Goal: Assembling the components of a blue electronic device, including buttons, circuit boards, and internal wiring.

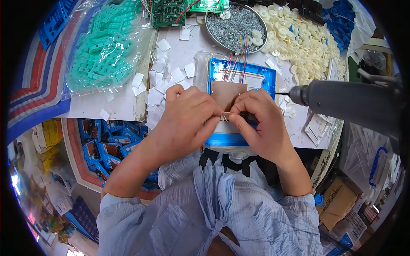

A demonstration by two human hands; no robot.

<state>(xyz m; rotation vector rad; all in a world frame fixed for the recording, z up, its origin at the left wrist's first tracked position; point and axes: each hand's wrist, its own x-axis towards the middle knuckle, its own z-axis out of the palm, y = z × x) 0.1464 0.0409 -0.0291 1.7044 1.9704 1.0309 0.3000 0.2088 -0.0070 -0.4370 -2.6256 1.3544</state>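
In front of me a blue plastic housing [241, 140] lies on the table, with red, blue and yellow wires [233, 70] at its far end. A brown board [226, 91] rests in it, partly hidden by my fingers. My left hand [185, 113] and my right hand [262, 119] meet over the housing's middle. Both pinch a small thin pale piece [225, 115] with thumb and fingers; its exact kind is too small to make out. Left of the housing, white square pads [177, 75] are scattered loosely.
A round metal tray [206, 26] of screws stands at the back, beside a heap of cream plastic discs [294, 38]. A grey electric screwdriver [337, 98] points in from the right. Mint-green plastic parts [100, 55] fill a bag at left; filled blue housings [112, 143] lie below it.
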